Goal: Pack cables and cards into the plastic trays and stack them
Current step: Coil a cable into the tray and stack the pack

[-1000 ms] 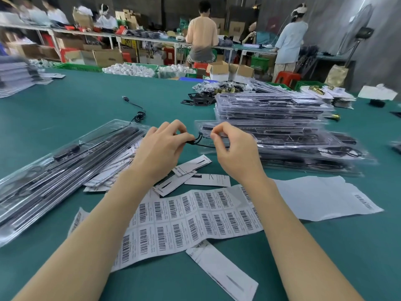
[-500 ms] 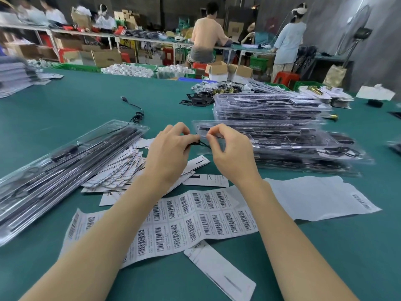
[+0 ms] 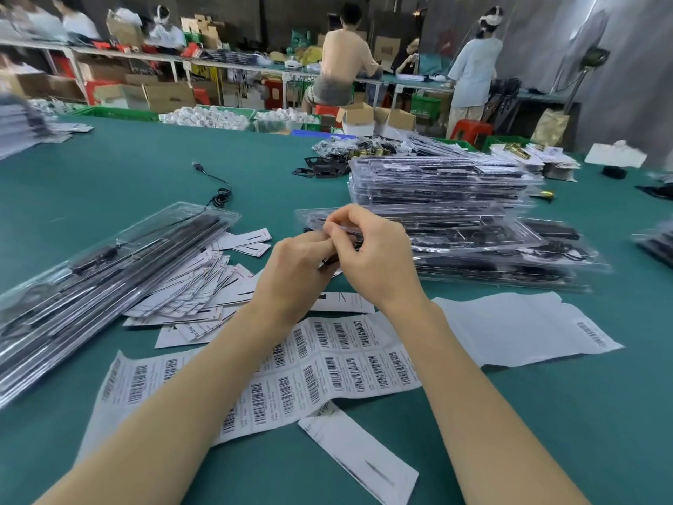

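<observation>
My left hand and my right hand meet above the green table, fingers curled together around a small black cable bundle, mostly hidden between them. A clear plastic tray lies just behind my hands on a spread of filled trays. A taller stack of filled trays stands behind that. To the left lies a pile of white cards beside another stack of clear trays.
Barcode label sheets and a blank white sheet lie under my forearms. A loose black cable lies further back on the table. Small parts are heaped at the far right. People work at benches behind.
My hands have come closer together, the right fingers now overlapping the left, and the cable between them is bunched up and largely hidden. The view has shifted slightly.
</observation>
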